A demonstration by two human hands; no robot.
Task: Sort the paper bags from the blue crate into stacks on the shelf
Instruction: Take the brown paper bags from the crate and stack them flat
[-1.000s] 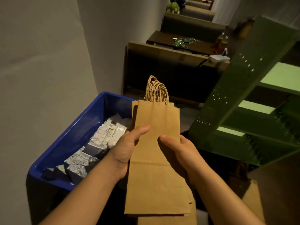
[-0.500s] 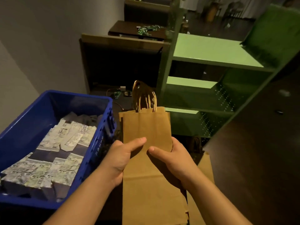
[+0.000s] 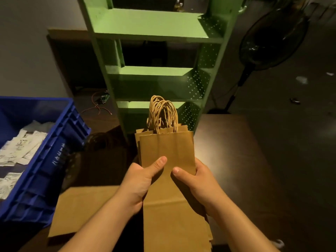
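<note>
A bundle of flat brown paper bags point(image 3: 167, 148) with twisted paper handles is held upright in front of me. My left hand point(image 3: 140, 180) grips its left edge, thumb on the front. My right hand point(image 3: 196, 180) grips the right edge the same way. The green metal shelf point(image 3: 151, 71) stands straight ahead behind the bags, its boards bare where visible. The blue crate point(image 3: 45, 160) sits at the left and holds several white printed paper bags point(image 3: 20, 150).
Larger flat brown bags point(image 3: 83, 204) lie low under my arms. A dark standing fan point(image 3: 272, 39) is at the right of the shelf. Loose red wire point(image 3: 96, 106) lies on the floor left of the shelf. A dark table surface point(image 3: 227, 142) spreads to the right.
The view has swung right, so the shelf now stands dead ahead and the crate has slid to the left edge. Both hands keep the same hold on the brown bags.
</note>
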